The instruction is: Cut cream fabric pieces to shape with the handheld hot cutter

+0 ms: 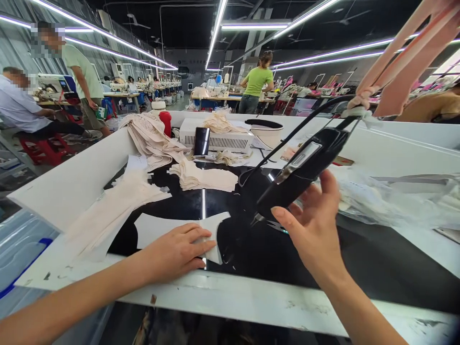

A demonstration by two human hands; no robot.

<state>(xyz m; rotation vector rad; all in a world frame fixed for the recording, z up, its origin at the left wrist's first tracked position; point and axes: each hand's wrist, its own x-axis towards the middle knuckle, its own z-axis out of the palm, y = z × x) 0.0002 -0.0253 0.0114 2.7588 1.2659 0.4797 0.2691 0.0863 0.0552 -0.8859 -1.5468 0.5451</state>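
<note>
My left hand lies flat, fingers stretched out, on a white curved pattern piece and presses near its right end. A pale patch of material shows beside those fingertips. To the right, a black handheld tool with a pointed metal tip hangs tilted from knotted pink fabric strips. My right hand is beside its lower end, thumb and fingers apart; whether the fingers behind it touch it is hard to tell. Small scissors or snips lie just left of my right thumb.
Cut beige pieces are stacked on the black glass surface. More pale fabric lies left. Behind stand a white vented box and a phone. Plastic bags lie right. White walls edge the table.
</note>
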